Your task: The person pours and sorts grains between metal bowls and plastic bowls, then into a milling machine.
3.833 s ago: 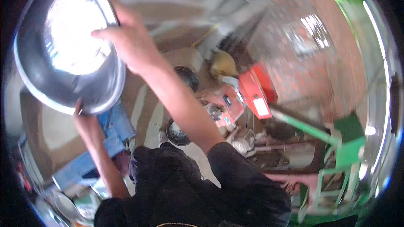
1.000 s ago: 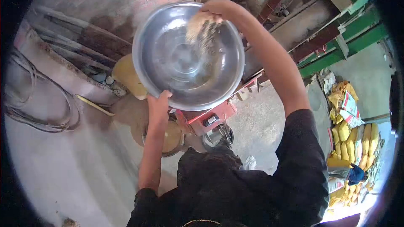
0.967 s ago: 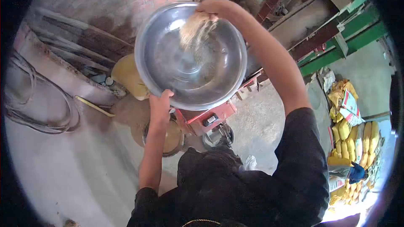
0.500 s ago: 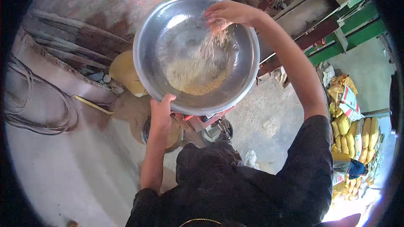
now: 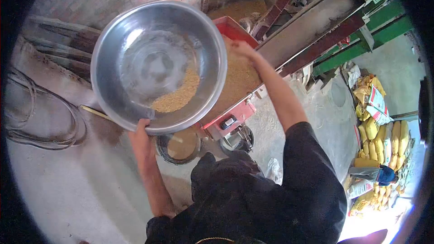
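Note:
My left hand (image 5: 141, 135) is closed on the near rim of a large, shiny metal basin (image 5: 156, 61), thumb over the edge. The basin is held up and tilted, with a band of golden grain (image 5: 178, 95) along its lower right side. To its right, my right hand (image 5: 243, 49) is over the red hopper (image 5: 233, 27), close to the brownish grain (image 5: 239, 74) filling it. Its fingers are blurred, so I cannot see whether they hold anything. The basin hides the hopper's left part.
Below the basin, a dark bucket (image 5: 172, 160) on the floor contains light material. Green metal beams (image 5: 357, 40) run at upper right. Coiled hoses (image 5: 45, 140) lie at left. Yellow sacks (image 5: 379, 144) are stacked far right, near another person (image 5: 386, 175).
The basin has moved left with my left hand, uncovering the hopper. My right hand, which was letting grain fall into the basin, is now out of it and over the hopper.

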`<state>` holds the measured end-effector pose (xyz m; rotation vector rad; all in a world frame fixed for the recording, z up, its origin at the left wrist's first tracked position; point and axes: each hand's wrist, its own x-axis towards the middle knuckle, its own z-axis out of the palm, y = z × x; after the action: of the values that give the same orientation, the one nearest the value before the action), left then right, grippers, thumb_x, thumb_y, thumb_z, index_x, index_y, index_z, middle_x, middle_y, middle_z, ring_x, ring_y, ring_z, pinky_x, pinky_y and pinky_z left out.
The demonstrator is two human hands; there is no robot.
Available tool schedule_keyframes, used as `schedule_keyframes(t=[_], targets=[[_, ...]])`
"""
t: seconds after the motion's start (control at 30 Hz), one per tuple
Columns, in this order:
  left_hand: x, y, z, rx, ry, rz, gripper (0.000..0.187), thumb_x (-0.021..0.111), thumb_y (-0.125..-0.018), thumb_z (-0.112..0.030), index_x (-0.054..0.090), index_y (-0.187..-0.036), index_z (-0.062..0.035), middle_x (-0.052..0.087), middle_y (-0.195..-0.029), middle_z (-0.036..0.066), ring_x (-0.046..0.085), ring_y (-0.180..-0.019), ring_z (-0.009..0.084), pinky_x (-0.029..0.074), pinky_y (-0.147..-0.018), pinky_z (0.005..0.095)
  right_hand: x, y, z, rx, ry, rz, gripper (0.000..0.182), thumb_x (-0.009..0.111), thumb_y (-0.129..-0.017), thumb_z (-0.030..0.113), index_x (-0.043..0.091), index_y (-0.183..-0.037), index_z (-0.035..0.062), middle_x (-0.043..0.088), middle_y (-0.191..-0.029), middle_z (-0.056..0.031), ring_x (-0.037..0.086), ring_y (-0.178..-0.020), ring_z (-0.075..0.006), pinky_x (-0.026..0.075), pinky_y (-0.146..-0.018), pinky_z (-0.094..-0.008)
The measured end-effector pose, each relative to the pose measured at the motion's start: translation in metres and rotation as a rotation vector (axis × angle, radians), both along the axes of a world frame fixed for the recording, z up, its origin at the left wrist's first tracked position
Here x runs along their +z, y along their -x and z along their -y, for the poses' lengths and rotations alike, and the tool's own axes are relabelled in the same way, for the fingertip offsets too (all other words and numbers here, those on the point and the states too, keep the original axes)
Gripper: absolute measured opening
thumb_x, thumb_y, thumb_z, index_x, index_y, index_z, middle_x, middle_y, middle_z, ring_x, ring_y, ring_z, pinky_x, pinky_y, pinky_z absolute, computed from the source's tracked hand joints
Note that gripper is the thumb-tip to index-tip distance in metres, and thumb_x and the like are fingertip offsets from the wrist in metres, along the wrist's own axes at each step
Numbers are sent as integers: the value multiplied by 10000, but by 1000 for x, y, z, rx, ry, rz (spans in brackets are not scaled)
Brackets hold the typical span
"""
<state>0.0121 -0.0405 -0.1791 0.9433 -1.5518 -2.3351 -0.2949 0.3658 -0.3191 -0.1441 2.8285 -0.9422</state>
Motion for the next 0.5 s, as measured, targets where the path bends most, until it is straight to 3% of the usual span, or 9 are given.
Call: schedule_keyframes(t=[0.07,0.1,0.2,0.23,0.3,0.37,0.4,0.43,0.5], targets=[[-1,-5,11,17,5,6,429,586,-715,-17,444,-1107,80,528,-989,130,565,-843,221,489,-697,355,-15,-45,23,27,-401,25,711,623,-686,598,596,-1136,47,547,-1209,-181,494,-1152,-305,383,-963,-450],[1,-8,15,45,26,33,430,584,-713,-9,442,-1108,85,526,-992,130,561,-862,227,489,-705,357,5,-80,44,-29,-628,92,744,610,-689,614,573,-1174,51,507,-1262,-192,445,-1214,-304,338,-1004,-466],[-1,-11,24,85,41,63,420,581,-713,-3,444,-1100,86,522,-990,131,557,-881,232,491,-713,356,-37,-69,55,110,-691,203,716,581,-729,585,539,-1221,66,476,-1304,-176,428,-1226,-303,314,-1016,-476],[-4,-11,25,89,28,63,409,579,-715,-4,448,-1092,84,521,-986,131,558,-880,230,493,-713,352,-40,-60,63,381,-544,610,778,610,-704,605,488,-1273,90,417,-1352,-164,384,-1256,-293,314,-1018,-466],[-8,-10,23,115,10,72,401,580,-714,-6,452,-1084,82,521,-984,131,560,-873,229,495,-712,351,-46,-56,75,649,-378,1007,849,638,-679,626,437,-1325,113,358,-1401,-152,340,-1286,-283,315,-1019,-456],[-13,-8,22,145,-16,75,394,581,-714,-9,455,-1076,80,520,-981,132,561,-866,227,497,-712,350,12,-98,113,399,-531,849,607,631,-739,494,564,-1216,126,499,-1289,-118,461,-1157,-270,322,-1011,-410],[-16,-8,22,117,-20,56,391,585,-715,-16,455,-1071,82,522,-974,132,563,-857,226,496,-713,352,14,-108,117,403,-538,845,607,631,-739,494,564,-1216,126,499,-1289,-118,461,-1157,-270,322,-1011,-410],[-13,-5,20,88,-24,35,388,588,-716,-23,455,-1065,83,524,-968,132,564,-848,225,495,-714,353,17,-114,117,253,-202,777,512,627,-757,468,598,-1138,127,561,-1178,-126,520,-1029,-257,388,-918,-406],[1,-3,10,77,-32,66,381,591,-718,-32,462,-1057,85,531,-953,127,565,-833,224,492,-712,356,24,-106,106,108,121,691,423,622,-776,442,631,-1059,128,623,-1067,-134,579,-901,-244,454,-824,-402]])
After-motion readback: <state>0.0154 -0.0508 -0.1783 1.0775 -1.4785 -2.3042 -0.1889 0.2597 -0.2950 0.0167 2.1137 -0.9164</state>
